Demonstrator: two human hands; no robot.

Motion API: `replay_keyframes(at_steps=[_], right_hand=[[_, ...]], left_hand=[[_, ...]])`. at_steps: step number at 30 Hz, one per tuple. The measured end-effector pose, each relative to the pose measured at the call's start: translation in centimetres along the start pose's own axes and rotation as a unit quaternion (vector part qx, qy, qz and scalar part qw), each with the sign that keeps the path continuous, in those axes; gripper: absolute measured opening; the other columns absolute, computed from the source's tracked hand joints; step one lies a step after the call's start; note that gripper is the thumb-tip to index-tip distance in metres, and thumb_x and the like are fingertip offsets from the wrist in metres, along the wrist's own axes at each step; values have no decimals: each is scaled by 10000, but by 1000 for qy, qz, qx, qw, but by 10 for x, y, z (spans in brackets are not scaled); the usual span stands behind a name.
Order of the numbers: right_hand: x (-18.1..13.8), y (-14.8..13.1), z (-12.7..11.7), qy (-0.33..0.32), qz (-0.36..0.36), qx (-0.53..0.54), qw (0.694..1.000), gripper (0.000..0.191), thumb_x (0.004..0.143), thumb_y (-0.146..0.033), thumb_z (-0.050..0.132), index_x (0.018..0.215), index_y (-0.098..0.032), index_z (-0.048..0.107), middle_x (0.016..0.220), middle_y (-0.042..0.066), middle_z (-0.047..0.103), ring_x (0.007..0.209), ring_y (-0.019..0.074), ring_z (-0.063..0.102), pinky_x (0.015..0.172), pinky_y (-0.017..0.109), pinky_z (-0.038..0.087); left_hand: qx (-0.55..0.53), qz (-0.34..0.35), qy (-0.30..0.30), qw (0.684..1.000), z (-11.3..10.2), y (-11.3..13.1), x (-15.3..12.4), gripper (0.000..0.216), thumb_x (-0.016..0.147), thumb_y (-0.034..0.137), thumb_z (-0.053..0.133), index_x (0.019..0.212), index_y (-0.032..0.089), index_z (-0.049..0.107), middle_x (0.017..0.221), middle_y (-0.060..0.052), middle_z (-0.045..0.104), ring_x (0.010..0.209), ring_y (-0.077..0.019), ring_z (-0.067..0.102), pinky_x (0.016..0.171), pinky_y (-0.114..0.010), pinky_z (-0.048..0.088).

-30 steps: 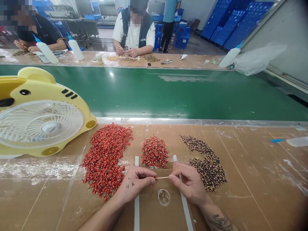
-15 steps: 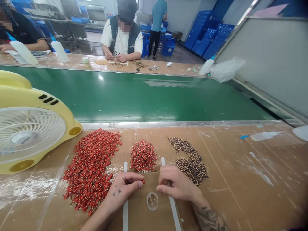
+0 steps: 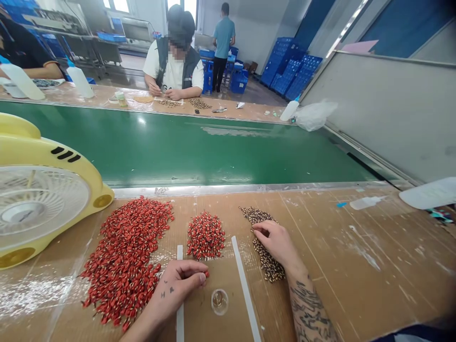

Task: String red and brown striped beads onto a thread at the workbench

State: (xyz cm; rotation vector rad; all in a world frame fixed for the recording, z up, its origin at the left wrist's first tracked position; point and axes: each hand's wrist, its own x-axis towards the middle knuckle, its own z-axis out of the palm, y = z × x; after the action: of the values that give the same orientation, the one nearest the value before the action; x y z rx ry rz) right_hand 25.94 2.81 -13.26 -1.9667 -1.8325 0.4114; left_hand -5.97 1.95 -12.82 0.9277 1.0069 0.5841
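Observation:
Between the thumb and index finger of my left hand [image 3: 180, 282] is a small red piece [image 3: 207, 274], mostly covered by the fingertips. My right hand [image 3: 276, 240] is over the pile of small black-and-tan pieces [image 3: 269, 263], thumb and index fingertips close together at its left side. Whatever those fingertips hold is too small to make out. A small clear round dish [image 3: 220, 301] lies on the brown board [image 3: 203, 323], right of and below my left fingertips. Just beyond my left hand sits a small heap of red pieces [image 3: 205, 235].
A larger heap of red pieces [image 3: 124, 256] spreads at the left, by a yellow fan [image 3: 89, 175]. White strips [image 3: 245, 289] flank the board. A green conveyor belt [image 3: 178, 147] runs across beyond the table. A person [image 3: 174, 61] works opposite. Bottles [image 3: 365, 203] lie at right.
My right hand has moved from above the board, near the dish, rightward and away onto the black-and-tan pile. My left hand keeps its pinch on the red piece. The view has shifted slightly.

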Motion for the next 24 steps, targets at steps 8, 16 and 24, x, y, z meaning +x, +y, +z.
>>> replay_keyframes(at_steps=[8, 16, 24], right_hand=[[2, 2, 4, -6, -20, -5, 1000, 231, 849, -207, 519, 915, -185, 739, 897, 66, 701, 877, 247, 620, 821, 382, 471], [-2, -8, 5, 10, -34, 5, 999, 188, 851, -259, 555, 872, -185, 727, 815, 59, 694, 788, 237, 621, 757, 371, 479], [0, -8, 7, -18, -21, -13, 1000, 221, 856, -251, 533, 810, -206, 745, 865, 60, 720, 827, 245, 646, 770, 366, 477]], left_hand=[[-1, -2, -1, 1000, 1, 0, 0, 208, 670, 299, 792, 812, 147, 784, 680, -37, 736, 661, -158, 631, 652, -244, 446], [-14, -6, 3, 1000, 2, 4, -1, 218, 650, 296, 797, 797, 137, 778, 650, -29, 718, 635, -149, 618, 645, -244, 443], [-17, -1, 1, 1000, 1, 0, 0, 211, 670, 287, 793, 815, 135, 769, 661, -30, 720, 645, -150, 625, 654, -243, 457]])
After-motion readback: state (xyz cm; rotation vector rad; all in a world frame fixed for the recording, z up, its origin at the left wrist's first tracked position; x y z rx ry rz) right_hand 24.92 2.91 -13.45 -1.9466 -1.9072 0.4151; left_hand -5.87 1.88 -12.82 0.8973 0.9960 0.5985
